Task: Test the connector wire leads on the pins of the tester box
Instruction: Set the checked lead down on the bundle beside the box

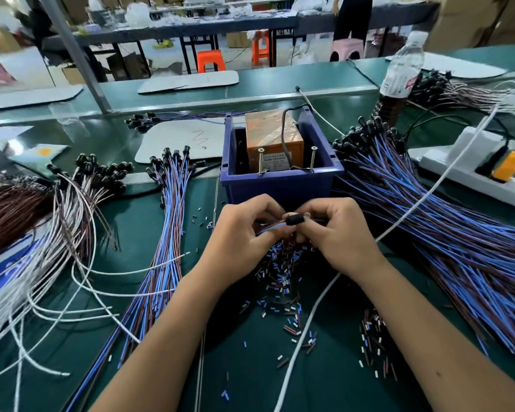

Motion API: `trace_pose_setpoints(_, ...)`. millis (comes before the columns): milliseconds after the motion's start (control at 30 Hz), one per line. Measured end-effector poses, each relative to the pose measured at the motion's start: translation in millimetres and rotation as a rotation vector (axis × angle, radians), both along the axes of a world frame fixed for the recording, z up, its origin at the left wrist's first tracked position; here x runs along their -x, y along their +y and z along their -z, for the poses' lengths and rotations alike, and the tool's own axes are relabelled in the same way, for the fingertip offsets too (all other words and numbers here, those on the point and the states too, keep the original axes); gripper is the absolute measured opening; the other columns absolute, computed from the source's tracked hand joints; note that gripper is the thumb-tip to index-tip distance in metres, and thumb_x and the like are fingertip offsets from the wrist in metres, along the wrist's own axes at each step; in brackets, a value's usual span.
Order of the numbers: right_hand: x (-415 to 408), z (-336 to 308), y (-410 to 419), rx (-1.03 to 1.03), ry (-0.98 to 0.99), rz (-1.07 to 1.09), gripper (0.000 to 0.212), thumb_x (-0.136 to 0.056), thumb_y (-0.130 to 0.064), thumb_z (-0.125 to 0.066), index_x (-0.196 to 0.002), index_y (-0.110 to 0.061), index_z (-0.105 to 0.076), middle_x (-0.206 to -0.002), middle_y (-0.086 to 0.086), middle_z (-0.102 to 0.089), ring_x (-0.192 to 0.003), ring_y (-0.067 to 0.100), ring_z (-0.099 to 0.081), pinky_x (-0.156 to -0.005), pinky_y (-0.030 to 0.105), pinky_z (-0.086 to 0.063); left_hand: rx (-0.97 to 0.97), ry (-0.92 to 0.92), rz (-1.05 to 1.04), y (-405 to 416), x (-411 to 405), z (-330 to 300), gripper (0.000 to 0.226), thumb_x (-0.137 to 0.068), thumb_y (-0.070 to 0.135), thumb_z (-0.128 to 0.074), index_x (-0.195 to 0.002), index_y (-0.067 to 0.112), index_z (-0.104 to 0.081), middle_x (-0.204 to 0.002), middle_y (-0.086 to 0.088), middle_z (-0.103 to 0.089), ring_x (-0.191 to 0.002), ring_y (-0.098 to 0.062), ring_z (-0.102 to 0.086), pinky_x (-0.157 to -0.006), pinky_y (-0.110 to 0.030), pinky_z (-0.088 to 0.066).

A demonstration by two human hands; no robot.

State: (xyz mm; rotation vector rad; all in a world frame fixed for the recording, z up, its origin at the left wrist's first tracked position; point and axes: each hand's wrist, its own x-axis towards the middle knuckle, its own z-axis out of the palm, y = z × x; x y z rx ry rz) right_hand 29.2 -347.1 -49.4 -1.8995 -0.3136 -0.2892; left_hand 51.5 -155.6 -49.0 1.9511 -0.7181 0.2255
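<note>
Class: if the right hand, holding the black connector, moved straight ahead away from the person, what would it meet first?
Probably the blue bin's front wall, just beyond the right hand and black connector; depth is uncertain.

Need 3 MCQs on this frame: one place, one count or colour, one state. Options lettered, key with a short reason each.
1. Where does the orange tester box sit?
A. inside the blue bin
B. on the white power strip
C. under the water bottle

2. How many upright screws stand at the tester box's front edge?
A. one
B. two
C. four

3. What are the hands doing?
A. both lie flat on the mat
B. left hand and right hand both hold one black connector with its leads
C. the right one grips the bottle

Key: 1 A, the bin's walls surround the box. 2 B, one screw at the left corner, another at the right. 3 B, the fingers of both hands curl around the connector, in front of the bin.
</note>
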Motion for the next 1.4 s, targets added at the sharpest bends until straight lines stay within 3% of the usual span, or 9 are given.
trace_pose_setpoints(100,0,0,-2,-0.096,0.013,0.045,0.02,-0.088,-0.031,-0.079,-0.068,-0.027,-0.076,-0.058,-0.002,-0.07,-0.049,0.001,-0.057,-0.051,0.013,-0.042,0.08,0.07,0.012,-1,0,3,0.007,-0.09,0.013,-0.077,-0.089,0.013,-0.069,-0.08,0.002,-0.078,-0.077,-0.014,-0.076,-0.073,-0.037,-0.06)
trace_pose_setpoints(267,-2,1,-8,-0.214,0.118,0.109,0.019,-0.089,-0.038,-0.081,-0.079,-0.022,-0.079,-0.062,0.005,-0.071,-0.046,0.009,-0.05,-0.049,0.018,-0.042,0.136,0.134,-0.075,2,-3,4,0.01,-0.093,0.01,-0.073,-0.085,0.015,-0.069,-0.076,0.003,-0.077,-0.072,-0.011,-0.071,-0.071,-0.029,-0.054)
trace_pose_setpoints(433,0,-1,-7,-0.277,0.116,0.118,0.032,-0.079,-0.052,-0.079,-0.077,-0.02,-0.079,-0.059,0.007,-0.069,-0.045,0.011,-0.05,-0.049,0.019,-0.044,0.16,0.224,-0.064,0,1,-3,0.015,-0.095,0.006,-0.07,-0.082,0.012,-0.073,-0.073,0.001,-0.076,-0.047,0.006,-0.053,-0.051,-0.008,-0.037)
trace_pose_setpoints(567,0,-2,-10,-0.303,0.105,0.117,0.033,-0.081,-0.05,-0.079,-0.074,-0.017,-0.078,-0.056,0.006,-0.067,-0.044,0.011,-0.05,-0.048,0.018,-0.043,0.198,0.388,-0.04,5,-1,-7,0.017,-0.098,0.007,-0.067,-0.082,0.013,-0.071,-0.077,-0.007,-0.077,-0.042,-0.007,-0.039,-0.043,-0.017,-0.033)
trace_pose_setpoints(767,3,-6,-13,-0.313,0.114,0.047,0.034,-0.086,-0.043,-0.076,-0.074,-0.012,-0.076,-0.057,0.004,-0.064,-0.048,0.011,-0.049,-0.05,0.018,-0.043,0.294,0.533,0.008,7,0,-12,0.016,-0.098,0.004,-0.065,-0.083,0.009,-0.069,-0.072,-0.01,-0.074,-0.039,-0.007,-0.033,-0.038,-0.015,-0.028)
trace_pose_setpoints(933,3,-8,-15,-0.338,0.105,0.045,0.034,-0.088,-0.04,-0.074,-0.074,-0.009,-0.074,-0.057,0.005,-0.063,-0.048,0.01,-0.048,-0.049,0.017,-0.043,0.3,0.546,0.045,6,0,-12,0.014,-0.098,0.004,-0.065,-0.084,0.006,-0.069,-0.071,-0.012,-0.073,-0.038,-0.007,-0.032,-0.038,-0.015,-0.027)
trace_pose_setpoints(1133,-3,-4,-34,-0.411,0.052,0.276,0.028,-0.095,-0.043,-0.074,-0.078,-0.021,-0.078,-0.057,-0.001,-0.06,-0.047,0.009,-0.047,-0.047,0.019,-0.041,0.356,0.525,-0.002,9,-1,-10,0.018,-0.099,0.001,-0.062,-0.082,0.007,-0.068,-0.071,-0.011,-0.073,-0.036,-0.006,-0.029,-0.037,-0.013,-0.025)
trace_pose_setpoints(1267,-3,1,-20,-0.394,0.084,0.141,0.037,-0.086,-0.055,-0.074,-0.089,-0.018,-0.079,-0.06,0.002,-0.061,-0.046,0.012,-0.044,-0.044,0.022,-0.036,0.396,0.531,-0.002,5,0,-9,0.019,-0.099,0.002,-0.062,-0.082,0.008,-0.068,-0.072,-0.012,-0.073,-0.037,-0.007,-0.03,-0.037,-0.014,-0.025)
trace_pose_setpoints(1400,1,1,-12,-0.351,0.052,0.049,0.019,-0.084,-0.037,-0.086,-0.088,-0.019,-0.079,-0.064,0.001,-0.065,-0.047,0.009,-0.047,-0.045,0.02,-0.038,0.414,0.532,-0.018,3,1,-9,0.019,-0.099,0.003,-0.062,-0.082,0.008,-0.068,-0.072,-0.012,-0.073,-0.038,-0.007,-0.031,-0.037,-0.014,-0.026)
